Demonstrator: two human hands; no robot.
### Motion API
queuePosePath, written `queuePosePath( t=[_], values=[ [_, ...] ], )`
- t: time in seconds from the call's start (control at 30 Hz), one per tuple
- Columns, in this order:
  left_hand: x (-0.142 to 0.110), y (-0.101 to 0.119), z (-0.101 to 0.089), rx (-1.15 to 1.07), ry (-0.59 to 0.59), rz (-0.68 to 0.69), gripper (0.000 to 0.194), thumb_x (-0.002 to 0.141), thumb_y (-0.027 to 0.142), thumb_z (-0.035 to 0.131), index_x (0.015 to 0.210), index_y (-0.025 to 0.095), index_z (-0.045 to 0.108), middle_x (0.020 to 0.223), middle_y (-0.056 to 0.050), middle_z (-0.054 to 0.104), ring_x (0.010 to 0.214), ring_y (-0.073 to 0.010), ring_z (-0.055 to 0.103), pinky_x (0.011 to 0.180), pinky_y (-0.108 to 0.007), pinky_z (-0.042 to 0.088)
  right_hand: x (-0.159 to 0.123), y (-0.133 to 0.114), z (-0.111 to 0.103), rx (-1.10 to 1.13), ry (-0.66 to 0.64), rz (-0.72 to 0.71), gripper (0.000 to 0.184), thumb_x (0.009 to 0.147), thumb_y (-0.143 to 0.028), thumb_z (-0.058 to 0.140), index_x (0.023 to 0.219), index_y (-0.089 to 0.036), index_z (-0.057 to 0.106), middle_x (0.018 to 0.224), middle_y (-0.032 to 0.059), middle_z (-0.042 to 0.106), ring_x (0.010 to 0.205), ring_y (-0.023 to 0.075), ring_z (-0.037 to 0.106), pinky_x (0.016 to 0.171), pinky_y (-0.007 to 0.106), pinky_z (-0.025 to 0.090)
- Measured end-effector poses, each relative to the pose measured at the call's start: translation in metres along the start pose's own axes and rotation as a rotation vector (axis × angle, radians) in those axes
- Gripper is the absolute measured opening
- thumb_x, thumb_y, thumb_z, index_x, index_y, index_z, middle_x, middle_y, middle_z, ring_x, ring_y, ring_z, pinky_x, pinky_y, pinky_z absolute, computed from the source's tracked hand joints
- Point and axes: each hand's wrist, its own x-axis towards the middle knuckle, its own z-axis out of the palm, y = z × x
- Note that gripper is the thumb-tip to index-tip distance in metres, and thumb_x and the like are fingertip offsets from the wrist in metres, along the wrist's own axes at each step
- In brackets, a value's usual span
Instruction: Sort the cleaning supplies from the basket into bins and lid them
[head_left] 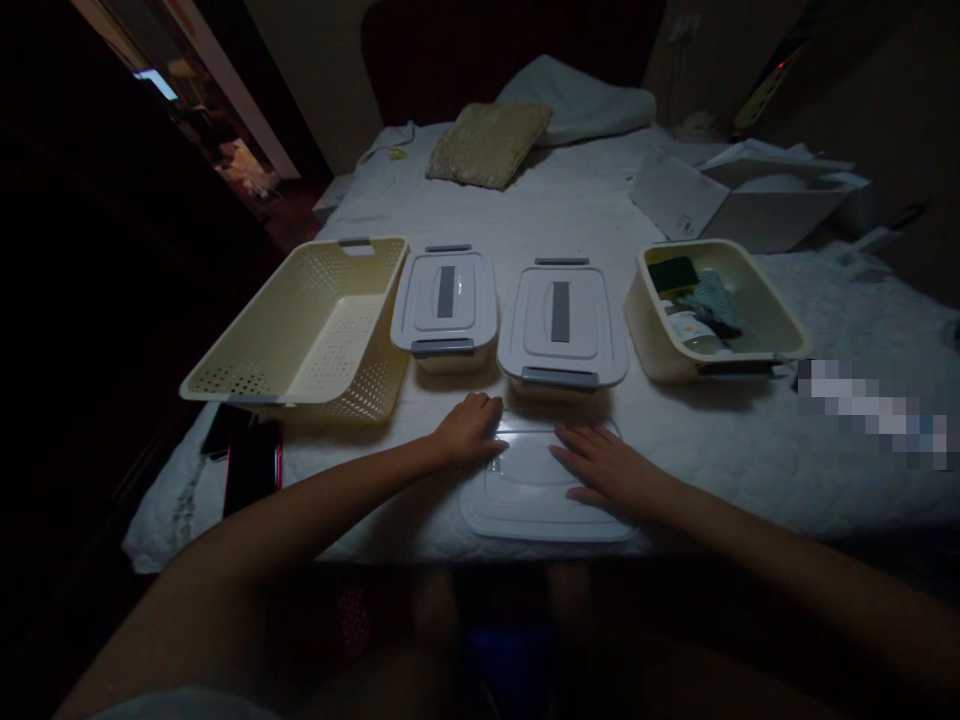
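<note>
A loose white lid [536, 510] lies flat on the bed close to me. On its left edge rests my left hand [471, 430], fingers stretched out. My right hand [604, 465] lies spread on the lid's right side. Just beyond stand two lidded storage boxes: a smaller box [445, 300] on the left and a larger box [562, 325] on the right, both with grey clips and handles. The uncovered cream bin [641, 320] on the right holds a green sponge [673, 275], a labelled bottle [690, 330] and a patterned cloth [709, 295].
A large cream perforated basket [390, 380] stands at left, beside a dark phone [253, 468] with a red edge. Toward the headboard lie a tan cushion [489, 145] and a pale pillow [574, 100]. A white carton [776, 215] sits at back right.
</note>
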Motion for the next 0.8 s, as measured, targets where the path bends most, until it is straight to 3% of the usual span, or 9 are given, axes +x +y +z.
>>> queuePosePath(
  t=[0.2, 0.27, 0.43, 0.53, 0.67, 0.8],
  values=[
    [0.018, 0.006, -0.001, -0.119, -0.097, -0.196, 0.052, 0.072, 0.052, 0.069, 0.104, 0.013, 0.064, 0.100, -0.012, 0.064, 0.094, -0.0277, 0.061, 0.080, -0.034, 0.047, -0.003, 0.001, -0.011, 0.182, 0.018, 0.049, 0.052, 0.088, -0.037, 0.062, 0.132, -0.011, 0.054, 0.142, 0.0213, 0.048, 0.130, 0.0358, 0.047, 0.105, 0.054, 0.041],
    [0.018, 0.009, 0.000, -0.142, -0.109, -0.210, 0.050, 0.072, 0.053, 0.068, 0.102, 0.013, 0.065, 0.100, -0.011, 0.064, 0.092, -0.0268, 0.061, 0.078, -0.033, 0.047, -0.001, 0.004, -0.018, 0.367, 0.101, 0.190, 0.046, 0.090, -0.040, 0.057, 0.126, -0.012, 0.056, 0.132, 0.0206, 0.056, 0.120, 0.0319, 0.055, 0.100, 0.050, 0.046],
    [0.017, 0.011, 0.003, -0.266, -0.050, -0.243, 0.046, 0.068, 0.047, 0.071, 0.099, 0.013, 0.063, 0.104, -0.011, 0.062, 0.092, -0.0250, 0.060, 0.080, -0.033, 0.048, 0.015, 0.033, -0.037, 0.948, 0.435, 0.745, 0.046, 0.085, -0.063, 0.047, 0.099, -0.020, 0.054, 0.102, 0.0127, 0.064, 0.093, 0.0263, 0.064, 0.084, 0.047, 0.054],
    [0.021, 0.007, 0.005, -0.364, 0.010, -0.255, 0.047, 0.065, 0.041, 0.073, 0.099, 0.012, 0.062, 0.104, -0.012, 0.062, 0.094, -0.0260, 0.060, 0.084, -0.037, 0.049, 0.029, 0.049, -0.051, 1.080, 0.587, 0.848, 0.058, 0.070, -0.073, 0.059, 0.097, -0.022, 0.051, 0.106, 0.0108, 0.061, 0.101, 0.0285, 0.061, 0.085, 0.047, 0.054],
    [0.028, 0.006, -0.001, -0.679, 0.124, -0.340, 0.066, 0.060, 0.034, 0.076, 0.116, 0.008, 0.054, 0.116, -0.018, 0.060, 0.105, -0.0297, 0.059, 0.092, -0.043, 0.048, 0.050, 0.056, -0.070, 1.237, 0.584, 0.928, 0.054, 0.075, -0.072, 0.055, 0.101, -0.024, 0.052, 0.108, 0.0099, 0.060, 0.110, 0.0289, 0.057, 0.089, 0.044, 0.052],
    [0.031, 0.018, -0.022, -1.139, 0.257, -0.231, 0.051, 0.074, 0.032, 0.062, 0.120, 0.012, 0.052, 0.126, -0.015, 0.059, 0.120, -0.0270, 0.054, 0.105, -0.042, 0.040, 0.069, 0.061, -0.073, 1.393, 0.601, 0.939, 0.041, 0.084, -0.058, 0.053, 0.111, -0.027, 0.049, 0.125, 0.0077, 0.060, 0.122, 0.0260, 0.054, 0.096, 0.045, 0.050]
  ],
)
